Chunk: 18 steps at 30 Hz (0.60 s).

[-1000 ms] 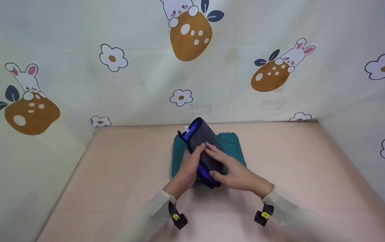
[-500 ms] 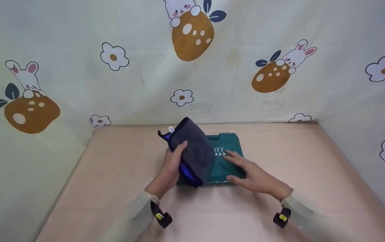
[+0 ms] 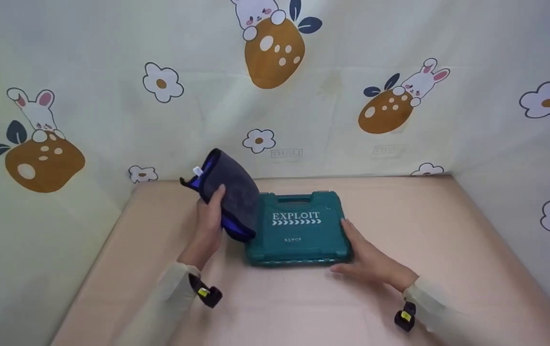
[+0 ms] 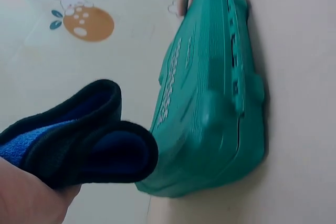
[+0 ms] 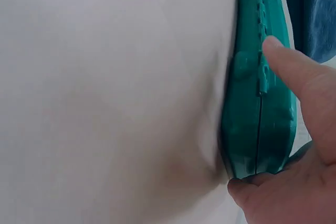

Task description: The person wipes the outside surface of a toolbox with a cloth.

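In the head view my left hand (image 3: 209, 221) holds up a folded grey-and-blue microfibre cloth (image 3: 236, 190), its thumb across the grey face. Black edging and a white tag show on the cloth. A closed green plastic tool case (image 3: 299, 250) marked EXPLOIT lies flat on the table, the cloth overlapping its left edge in this view. My right hand (image 3: 368, 259) touches the case's right end, fingers extended along that side. The right wrist view shows its thumb (image 5: 294, 66) straight at the hinged edge.
A pale pink cover (image 3: 448, 250) lies over the table. Behind it and along both sides hangs a light curtain (image 3: 198, 129) printed with rabbits, fruit and flowers. Each wrist wears a black strap, the right strap (image 3: 405, 317) near the table's front.
My left hand has carried the cloth left and up off the case, uncovering its lettering. My right hand let go of the cloth and moved to the case's right end.
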### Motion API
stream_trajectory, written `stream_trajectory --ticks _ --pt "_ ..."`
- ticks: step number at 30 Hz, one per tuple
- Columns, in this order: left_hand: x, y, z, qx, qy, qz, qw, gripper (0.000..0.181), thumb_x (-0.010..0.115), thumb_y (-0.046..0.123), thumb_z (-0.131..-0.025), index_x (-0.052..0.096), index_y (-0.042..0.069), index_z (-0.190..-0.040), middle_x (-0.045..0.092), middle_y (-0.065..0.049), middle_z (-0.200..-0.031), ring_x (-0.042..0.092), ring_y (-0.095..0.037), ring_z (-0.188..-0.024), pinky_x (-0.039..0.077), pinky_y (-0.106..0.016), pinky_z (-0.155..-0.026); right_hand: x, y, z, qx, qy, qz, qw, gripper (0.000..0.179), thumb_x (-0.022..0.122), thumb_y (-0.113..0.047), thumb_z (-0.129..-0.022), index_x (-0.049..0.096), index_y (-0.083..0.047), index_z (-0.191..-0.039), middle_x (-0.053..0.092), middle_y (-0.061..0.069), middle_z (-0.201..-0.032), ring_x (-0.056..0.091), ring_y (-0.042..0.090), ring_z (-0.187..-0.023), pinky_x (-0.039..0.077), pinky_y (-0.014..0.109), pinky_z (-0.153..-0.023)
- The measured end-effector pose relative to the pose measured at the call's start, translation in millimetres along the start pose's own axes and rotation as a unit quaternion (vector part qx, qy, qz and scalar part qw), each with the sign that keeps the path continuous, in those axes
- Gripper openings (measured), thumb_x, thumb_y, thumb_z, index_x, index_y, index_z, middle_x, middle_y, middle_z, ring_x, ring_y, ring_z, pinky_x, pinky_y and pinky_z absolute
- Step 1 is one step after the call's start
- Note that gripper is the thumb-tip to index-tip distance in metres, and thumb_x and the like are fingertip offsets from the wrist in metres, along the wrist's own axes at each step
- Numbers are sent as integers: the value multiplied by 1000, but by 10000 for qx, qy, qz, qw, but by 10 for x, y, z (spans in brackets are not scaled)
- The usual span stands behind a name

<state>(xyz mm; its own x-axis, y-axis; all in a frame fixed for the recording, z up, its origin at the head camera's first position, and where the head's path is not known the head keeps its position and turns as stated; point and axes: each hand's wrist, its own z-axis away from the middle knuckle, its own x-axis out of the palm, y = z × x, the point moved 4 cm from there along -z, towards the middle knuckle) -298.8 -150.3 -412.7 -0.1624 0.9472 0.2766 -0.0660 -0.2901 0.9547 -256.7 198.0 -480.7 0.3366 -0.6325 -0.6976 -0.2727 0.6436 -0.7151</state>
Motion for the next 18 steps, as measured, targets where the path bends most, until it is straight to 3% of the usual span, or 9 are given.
stream_trajectory --ticks 6,12,14,18 --pt "-142 -22 -152 244 515 -1016 9932 68 45 40 -108 22 -1 -158 36 -17 -155 37 -27 -139 28 -39 -115 55 -25 -22 143 38 104 9998 119 83 -34 -88 -7 -8 -163 -9 17 -168 -1 35 -152 14 52 -117" --pt "-123 -202 -337 542 511 -1541 9852 68 43 38 -110 20 -4 -159 32 -22 -159 33 -32 -144 26 -44 -116 61 -36 -18 252 56 274 9993 113 79 -32 -91 -6 -9 -163 -7 19 -167 3 37 -152 17 53 -117" --pt "-83 -313 -390 440 387 -1620 9851 71 43 40 -109 18 -3 -159 29 -23 -160 30 -34 -145 24 -46 -117 62 -35 -22 285 59 325 9990 112 78 -31 -92 -6 -9 -163 -7 19 -167 4 36 -152 18 52 -116" --pt "28 -588 -468 -203 -62 -1544 9878 78 49 44 -106 16 -3 -159 27 -23 -161 27 -34 -146 21 -49 -117 57 -33 -22 279 81 415 9987 110 77 -30 -94 -6 -8 -163 -7 20 -167 4 36 -152 18 52 -116"
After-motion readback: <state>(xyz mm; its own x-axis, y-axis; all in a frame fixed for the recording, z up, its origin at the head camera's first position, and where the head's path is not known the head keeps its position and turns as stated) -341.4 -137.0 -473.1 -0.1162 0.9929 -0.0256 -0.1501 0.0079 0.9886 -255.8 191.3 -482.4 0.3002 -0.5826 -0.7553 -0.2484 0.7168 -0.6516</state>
